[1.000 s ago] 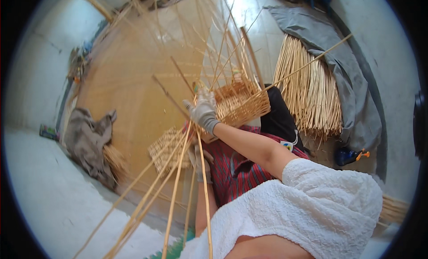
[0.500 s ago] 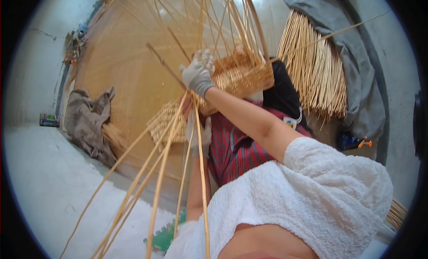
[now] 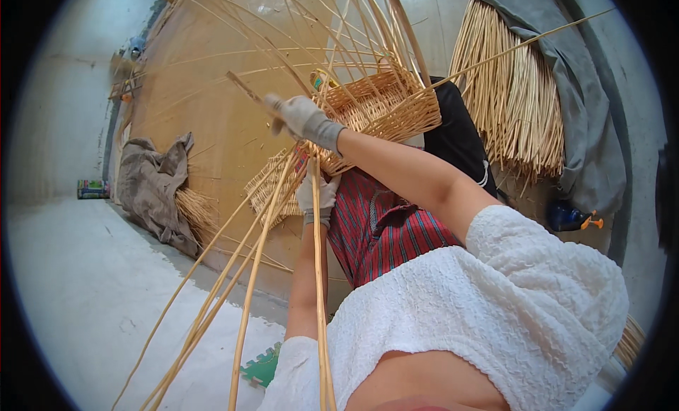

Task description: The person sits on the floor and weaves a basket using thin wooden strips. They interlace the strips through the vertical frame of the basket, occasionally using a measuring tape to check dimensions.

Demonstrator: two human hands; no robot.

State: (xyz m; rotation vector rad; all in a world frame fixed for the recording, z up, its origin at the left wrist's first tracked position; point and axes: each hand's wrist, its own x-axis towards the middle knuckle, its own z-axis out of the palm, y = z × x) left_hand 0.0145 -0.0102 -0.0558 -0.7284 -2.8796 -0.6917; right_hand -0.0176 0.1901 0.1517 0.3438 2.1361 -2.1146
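A half-woven basket of pale yellow wicker is sitting on the person's lap, above the red striped cloth. Many long thin wicker rods are sticking out of the basket, up and down. They are too many and too crossed over to count. Some are running off the bottom edge.

The right hand, in a grey glove, is reaching across and is closing around one thin rod near the basket's left side. The left hand, also in a grey glove, is lower down, under the basket. It is partly hiding behind the rods, so I cannot tell if it is gripping anything. It is touching the woven part.

The inside of the basket is hard to see. Nothing is showing in it.

Behind the basket a big bundle of pale straight rods is lying on the floor, with a grey cloth over its far side. One small blue bottle with an orange tip is sitting near it. On the left, a brown crumpled cloth is lying on the tan wooden floor.
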